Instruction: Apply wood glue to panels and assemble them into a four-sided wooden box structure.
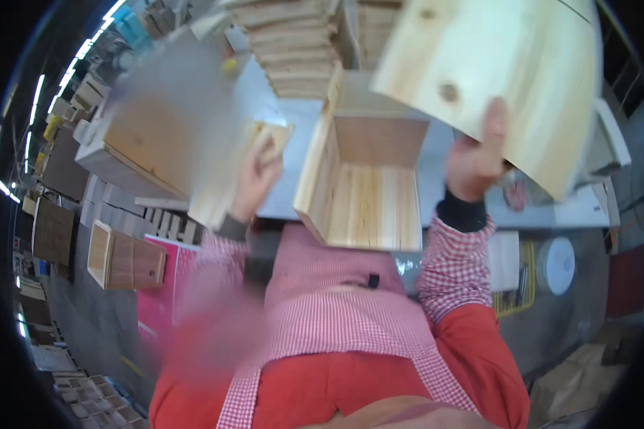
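An unfinished wooden box (376, 204), with its near side and top open, rests on the table before me. On its right, my right hand (474, 166) grips a wide pale wooden panel (529, 86) by its lower edge, thumb flat against its face. The panel is raised and tilted, with knots in its grain. To the box's left, my left hand (256, 184) has its fingers curled over the edge of a narrower wooden board (220, 194). A hazy blur covers part of that board.
The light table top (300, 136) runs under the box. Stacked wooden boards (290, 43) stand at the back. A wooden box (127, 257) sits lower left beside a pink panel (157, 297). A white round bucket (555, 266) and yellow basket (524, 286) are at the lower right.
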Motion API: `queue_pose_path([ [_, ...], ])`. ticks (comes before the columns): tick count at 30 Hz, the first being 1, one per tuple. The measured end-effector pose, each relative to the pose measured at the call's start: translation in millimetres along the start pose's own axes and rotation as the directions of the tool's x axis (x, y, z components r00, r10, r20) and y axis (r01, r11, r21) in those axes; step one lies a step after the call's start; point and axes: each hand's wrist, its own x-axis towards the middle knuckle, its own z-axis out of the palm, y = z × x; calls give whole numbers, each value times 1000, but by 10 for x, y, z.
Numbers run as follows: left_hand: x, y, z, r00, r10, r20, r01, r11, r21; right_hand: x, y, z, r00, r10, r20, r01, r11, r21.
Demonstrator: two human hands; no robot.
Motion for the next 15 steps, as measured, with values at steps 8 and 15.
queue_pose_path([
  [8,1528,575,422,949,-253,186,286,941,-182,-282,-548,-2212,975,199,101,-98,788,-608],
  [15,2604,247,634,862,-271,428,286,958,29,-543,-427,-2324,720,669,188,-434,644,-630],
])
